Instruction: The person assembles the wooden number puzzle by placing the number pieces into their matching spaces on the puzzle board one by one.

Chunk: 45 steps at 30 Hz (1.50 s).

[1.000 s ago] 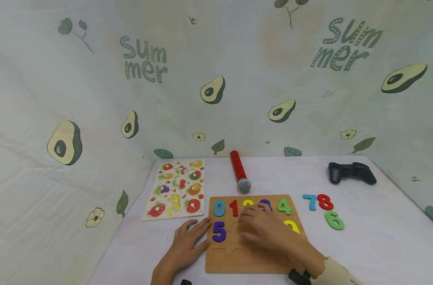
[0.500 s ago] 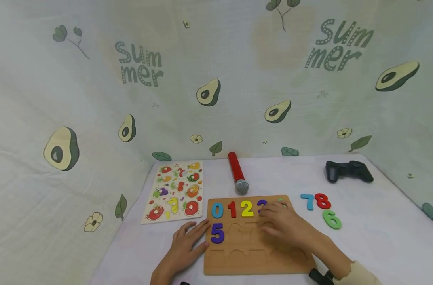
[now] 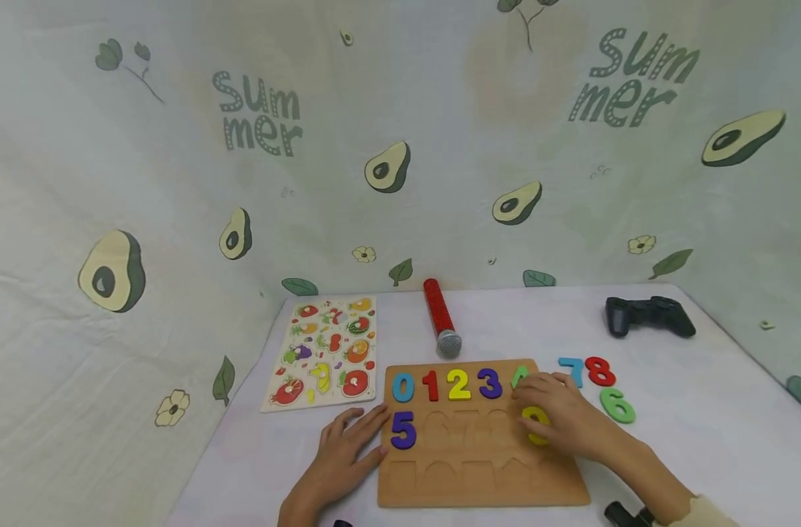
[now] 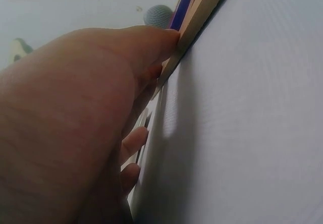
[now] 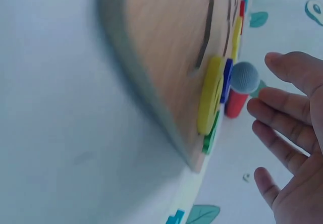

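A wooden number board (image 3: 479, 492) lies flat on the table. Its top row carries a blue 0 (image 3: 403, 387), red 1 (image 3: 430, 386), yellow 2 (image 3: 459, 385), purple 3 (image 3: 489, 383) and green 4 (image 3: 519, 375). A purple 5 (image 3: 403, 430) begins the second row, which ends with a yellow 9 (image 3: 536, 416); the recesses between are bare. My left hand (image 3: 341, 452) rests at the board's left edge, thumb (image 4: 164, 41) against its side. Over the right end hovers my right hand (image 3: 572, 416), fingers loose and holding nothing, partly covering the 4 and 9.
Right of the board lie a blue 7 (image 3: 571, 370), red 8 (image 3: 600, 372) and green 6 (image 3: 617, 405). A black game controller (image 3: 649, 316) sits behind them. Toward the back are a red microphone (image 3: 440, 307) and a fruit puzzle board (image 3: 278, 388).
My right hand has moved rightward across the board, from over the 2 and 3 to the 4 and 9, uncovering the middle numbers. My left hand has stayed at the edge.
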Tool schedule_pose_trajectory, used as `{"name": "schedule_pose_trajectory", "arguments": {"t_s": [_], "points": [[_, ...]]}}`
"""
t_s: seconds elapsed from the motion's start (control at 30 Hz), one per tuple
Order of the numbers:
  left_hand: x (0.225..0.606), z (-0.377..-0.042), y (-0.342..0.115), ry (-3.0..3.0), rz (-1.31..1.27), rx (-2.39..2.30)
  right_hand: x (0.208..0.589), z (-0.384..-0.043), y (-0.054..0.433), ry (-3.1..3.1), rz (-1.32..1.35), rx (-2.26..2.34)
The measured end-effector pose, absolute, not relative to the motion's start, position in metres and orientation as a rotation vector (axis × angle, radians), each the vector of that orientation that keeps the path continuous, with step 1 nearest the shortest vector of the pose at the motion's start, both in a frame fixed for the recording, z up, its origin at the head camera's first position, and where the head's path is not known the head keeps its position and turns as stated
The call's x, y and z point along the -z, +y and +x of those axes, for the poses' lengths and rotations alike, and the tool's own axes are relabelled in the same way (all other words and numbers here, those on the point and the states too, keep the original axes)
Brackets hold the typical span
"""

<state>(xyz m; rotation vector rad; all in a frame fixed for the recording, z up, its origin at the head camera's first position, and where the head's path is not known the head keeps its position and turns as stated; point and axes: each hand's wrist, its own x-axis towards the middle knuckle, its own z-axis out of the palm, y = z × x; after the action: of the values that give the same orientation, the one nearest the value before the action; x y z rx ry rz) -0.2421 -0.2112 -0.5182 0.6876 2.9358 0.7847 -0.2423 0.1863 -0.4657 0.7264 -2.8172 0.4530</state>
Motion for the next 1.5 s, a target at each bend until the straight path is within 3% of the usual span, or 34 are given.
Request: {"name": "schedule_pose_trajectory", "arguments": {"t_s": [0.63, 1.5], "points": [[0.519, -0.241, -0.209, 2.948, 0.666, -0.818, 0.474, -0.24, 0.251, -2.805, 0.561, -0.402], [0.515, -0.242, -0.208, 2.913, 0.628, -0.763, 0.472, -0.235, 0.291, -2.816, 0.462, -0.296]]}}
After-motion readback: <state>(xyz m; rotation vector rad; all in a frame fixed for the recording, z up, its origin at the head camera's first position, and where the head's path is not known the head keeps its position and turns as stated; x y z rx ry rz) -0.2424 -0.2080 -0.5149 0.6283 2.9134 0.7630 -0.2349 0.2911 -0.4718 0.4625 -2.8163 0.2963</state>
